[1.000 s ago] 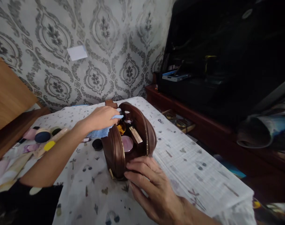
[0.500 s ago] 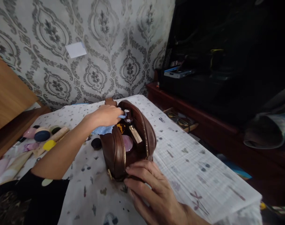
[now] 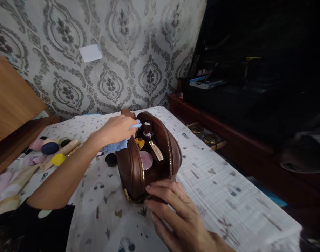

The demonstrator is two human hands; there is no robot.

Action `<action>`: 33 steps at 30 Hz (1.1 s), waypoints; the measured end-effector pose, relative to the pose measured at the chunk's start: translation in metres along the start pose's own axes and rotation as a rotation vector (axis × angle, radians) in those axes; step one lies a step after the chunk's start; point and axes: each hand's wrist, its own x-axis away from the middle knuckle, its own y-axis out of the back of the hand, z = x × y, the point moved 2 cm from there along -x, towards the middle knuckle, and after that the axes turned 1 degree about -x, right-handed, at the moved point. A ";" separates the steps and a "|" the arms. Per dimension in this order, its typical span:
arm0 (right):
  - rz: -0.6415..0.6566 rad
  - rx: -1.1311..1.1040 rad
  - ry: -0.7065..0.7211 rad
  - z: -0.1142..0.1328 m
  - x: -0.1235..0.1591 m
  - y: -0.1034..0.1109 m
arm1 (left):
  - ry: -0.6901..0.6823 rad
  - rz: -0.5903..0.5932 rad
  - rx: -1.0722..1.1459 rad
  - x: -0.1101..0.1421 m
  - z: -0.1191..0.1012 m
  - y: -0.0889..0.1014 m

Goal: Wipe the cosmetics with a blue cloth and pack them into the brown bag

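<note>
A brown leather cosmetic bag [image 3: 128, 171] stands unzipped on a patterned white cloth. My left hand [image 3: 119, 128] is closed on a light blue cloth [image 3: 116, 145] at the bag's far left rim; its fingertips are partly hidden. At the near end, my right hand [image 3: 177, 210] grips the bag's edge with bent fingers, its thumb side low. Inside the bag lie a dark bottle with a shiny cap [image 3: 148, 129], a gold-edged box [image 3: 156, 151], a round pink compact [image 3: 146, 160] and an amber item [image 3: 140, 143].
A round black lid [image 3: 111, 160] lies left of the bag. Several cosmetics, among them a yellow-capped tube [image 3: 58, 159], are heaped at the left. A wooden board [image 3: 12, 101] borders that side. Beyond the right edge is a dark red cabinet [image 3: 228, 129] with an open drawer.
The view has shifted slightly, so the bag and hands appear a little further right. My left hand still has the blue cloth at the far rim, and my right hand remains on the near end.
</note>
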 end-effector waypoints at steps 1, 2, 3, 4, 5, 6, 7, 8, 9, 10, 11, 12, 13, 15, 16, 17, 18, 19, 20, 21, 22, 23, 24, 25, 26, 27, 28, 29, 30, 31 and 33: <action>0.002 0.003 0.001 0.001 -0.001 0.000 | 0.014 -0.006 0.000 0.000 0.001 0.000; 0.000 0.006 0.004 0.001 -0.001 0.001 | 0.021 -0.002 -0.002 0.000 0.002 0.000; -0.003 0.008 0.005 0.002 -0.001 0.001 | 0.023 0.005 -0.006 -0.001 0.003 0.000; -0.007 0.008 0.005 0.002 -0.002 0.001 | 0.021 0.011 -0.011 -0.002 0.003 0.000; -0.010 0.008 0.005 0.003 -0.001 0.001 | 0.017 0.012 -0.015 -0.004 0.002 -0.001; -0.012 0.007 0.007 0.003 -0.001 0.001 | 0.018 0.010 -0.018 -0.004 0.002 -0.001; -0.013 0.008 0.012 0.003 -0.001 0.001 | 0.026 0.003 -0.016 -0.004 0.002 -0.001; -0.012 0.013 0.016 0.004 0.000 0.002 | 0.037 -0.008 -0.010 -0.004 0.001 -0.001; -0.002 0.022 0.018 0.004 0.000 0.002 | 0.047 -0.023 0.001 -0.002 0.000 -0.001; 0.007 0.032 0.019 0.005 0.001 0.002 | 0.052 -0.042 0.017 0.000 0.000 -0.001; 0.014 0.041 0.022 0.005 0.001 0.003 | 0.052 -0.063 0.036 0.004 -0.001 -0.002; 0.018 0.048 0.024 0.005 0.001 0.003 | 0.045 -0.086 0.059 0.008 -0.002 -0.002; 0.019 0.052 0.026 0.005 0.001 0.004 | 0.028 -0.109 0.084 0.013 -0.002 -0.004; 0.020 0.050 0.030 0.006 0.002 0.004 | -0.022 -0.163 0.146 0.024 -0.004 -0.007; 0.020 0.050 0.030 0.006 0.002 0.003 | -0.046 -0.205 0.186 0.030 -0.004 -0.010; 0.027 0.053 0.028 0.006 0.002 0.003 | -0.063 -0.254 0.234 0.036 -0.004 -0.012; 0.032 0.059 0.023 0.006 0.001 0.002 | -0.070 -0.309 0.294 0.042 -0.004 -0.015; 0.037 0.064 0.021 0.006 0.001 0.002 | -0.068 -0.363 0.361 0.047 -0.004 -0.017; 0.043 0.072 0.020 0.006 0.001 0.001 | -0.061 -0.412 0.433 0.052 -0.003 -0.019; 0.048 0.080 0.020 0.006 0.001 0.001 | -0.056 -0.451 0.504 0.057 -0.003 -0.022; 0.051 0.089 0.020 0.007 0.000 0.001 | -0.054 -0.481 0.568 0.061 -0.003 -0.024; 0.054 0.096 0.023 0.007 0.000 0.001 | -0.052 -0.506 0.622 0.065 -0.003 -0.027; 0.054 0.103 0.027 0.008 -0.001 0.001 | -0.052 -0.526 0.662 0.069 -0.004 -0.030; 0.057 0.110 0.030 0.008 -0.001 0.002 | -0.052 -0.543 0.689 0.073 -0.004 -0.033; 0.058 0.115 0.034 0.009 -0.001 0.002 | -0.051 -0.558 0.705 0.076 -0.005 -0.037; 0.063 0.118 0.040 0.011 -0.001 0.003 | -0.049 -0.571 0.709 0.080 -0.006 -0.040; 0.066 0.123 0.047 0.012 -0.002 0.003 | -0.046 -0.587 0.704 0.085 -0.007 -0.044; 0.070 0.128 0.058 0.013 -0.002 0.003 | -0.043 -0.604 0.689 0.089 -0.008 -0.047; 0.071 0.134 0.067 0.014 -0.002 0.003 | -0.040 -0.625 0.667 0.094 -0.010 -0.050; 0.070 0.138 0.077 0.015 -0.002 0.002 | -0.036 -0.646 0.642 0.099 -0.012 -0.052; 0.073 0.139 0.090 0.016 -0.003 0.001 | -0.034 -0.682 0.584 0.110 -0.019 -0.054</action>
